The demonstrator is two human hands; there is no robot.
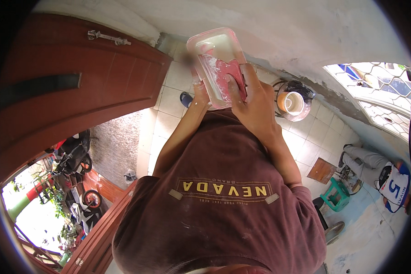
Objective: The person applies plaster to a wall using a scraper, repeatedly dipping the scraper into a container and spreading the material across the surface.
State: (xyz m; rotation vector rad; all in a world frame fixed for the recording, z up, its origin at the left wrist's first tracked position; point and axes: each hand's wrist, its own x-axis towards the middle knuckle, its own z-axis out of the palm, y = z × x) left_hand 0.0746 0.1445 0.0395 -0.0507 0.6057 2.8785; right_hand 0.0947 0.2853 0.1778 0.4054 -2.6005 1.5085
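In front of my chest, my left hand (200, 94) grips the side of a shallow pink-rimmed plastic tray (223, 43), its fingers partly hidden beneath it. Whitish paste coats the inside of the tray. My right hand (253, 98) is closed on a pink plastic putty scraper (230, 71), thumb on its upper face. White paste smears the scraper's blade side, which lies over the tray's near part. Whether the blade touches the tray bottom, I cannot tell.
A patchy plastered wall (287, 36) rises ahead. At right, an orange and white cup (291, 103) stands on a round stool. A brown door (109, 68) is at left. A green plastic stool (336, 195) and another person (381, 176) are farther right.
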